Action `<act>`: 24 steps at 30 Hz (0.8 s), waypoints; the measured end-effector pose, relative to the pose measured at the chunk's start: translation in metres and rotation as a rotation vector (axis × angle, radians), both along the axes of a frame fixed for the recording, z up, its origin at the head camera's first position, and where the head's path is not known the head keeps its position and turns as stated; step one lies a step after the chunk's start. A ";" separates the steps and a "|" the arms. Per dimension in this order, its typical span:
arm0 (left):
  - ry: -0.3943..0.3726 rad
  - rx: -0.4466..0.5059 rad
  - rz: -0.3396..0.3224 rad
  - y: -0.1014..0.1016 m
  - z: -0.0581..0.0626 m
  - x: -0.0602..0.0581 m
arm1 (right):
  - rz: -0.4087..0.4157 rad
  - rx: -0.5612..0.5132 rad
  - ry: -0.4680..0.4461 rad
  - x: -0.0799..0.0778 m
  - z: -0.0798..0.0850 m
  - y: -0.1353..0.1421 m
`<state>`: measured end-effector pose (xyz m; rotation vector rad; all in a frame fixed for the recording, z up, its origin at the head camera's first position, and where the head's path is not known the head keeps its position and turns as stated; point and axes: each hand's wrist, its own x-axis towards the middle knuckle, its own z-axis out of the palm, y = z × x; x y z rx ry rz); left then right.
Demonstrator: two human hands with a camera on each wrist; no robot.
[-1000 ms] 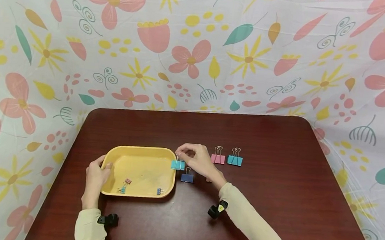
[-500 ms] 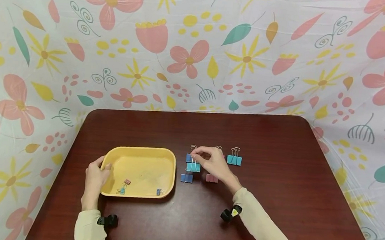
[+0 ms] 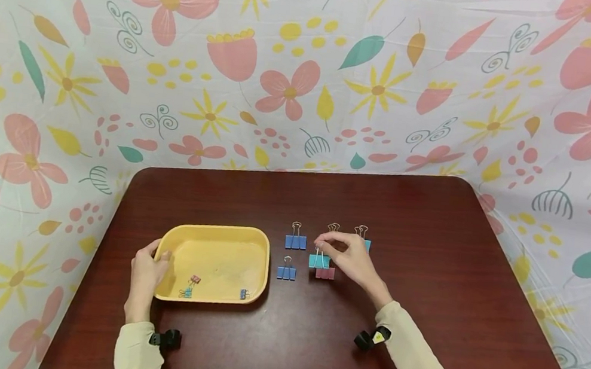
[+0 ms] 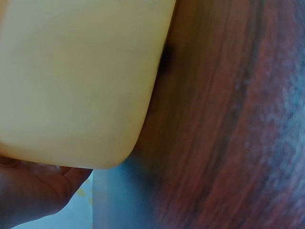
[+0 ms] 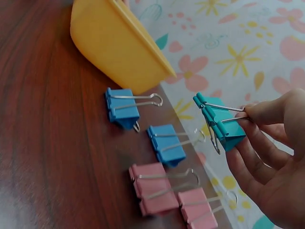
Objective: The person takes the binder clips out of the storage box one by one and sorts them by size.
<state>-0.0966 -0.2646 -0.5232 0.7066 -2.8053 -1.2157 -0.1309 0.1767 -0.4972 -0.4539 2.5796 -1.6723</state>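
Observation:
My left hand [image 3: 145,277] grips the left rim of a yellow plastic tray [image 3: 220,255], thumb over the inner side. In my right hand [image 3: 349,261], thumb and fingers pinch the wire handle of a teal binder clip [image 5: 221,121], held above the table. Below it in the head view stands a pink binder clip [image 3: 325,273]. Two blue binder clips, one at the back [image 3: 296,242] and one nearer [image 3: 286,273], stand right of the tray. Another pink binder clip [image 5: 198,210] shows in the right wrist view; the hand mostly covers it in the head view.
Inside the tray lie a small pink clip [image 3: 195,280], a small teal clip [image 3: 186,292] and a small dark blue clip [image 3: 243,294]. A second large teal clip [image 3: 367,245] stands behind my right hand, partly hidden. A flowered cloth [image 3: 285,123] hangs behind the brown table [image 3: 426,282].
My right hand has carried the teal binder clip rightward from the tray's right rim, past the blue clips, to over the near pink one. The left hand and tray stay put.

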 end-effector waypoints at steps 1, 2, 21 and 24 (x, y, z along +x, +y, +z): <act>0.003 -0.003 0.001 0.000 0.000 0.000 | -0.010 -0.002 0.001 0.001 -0.001 0.003; 0.004 -0.002 0.002 0.000 0.000 0.000 | -0.019 -0.003 0.000 0.003 -0.002 0.005; 0.014 -0.011 -0.004 -0.001 -0.001 0.000 | -0.173 0.081 -0.064 0.027 -0.015 0.046; 0.016 -0.008 -0.006 -0.001 -0.002 0.000 | -0.187 0.091 -0.069 0.030 -0.018 0.048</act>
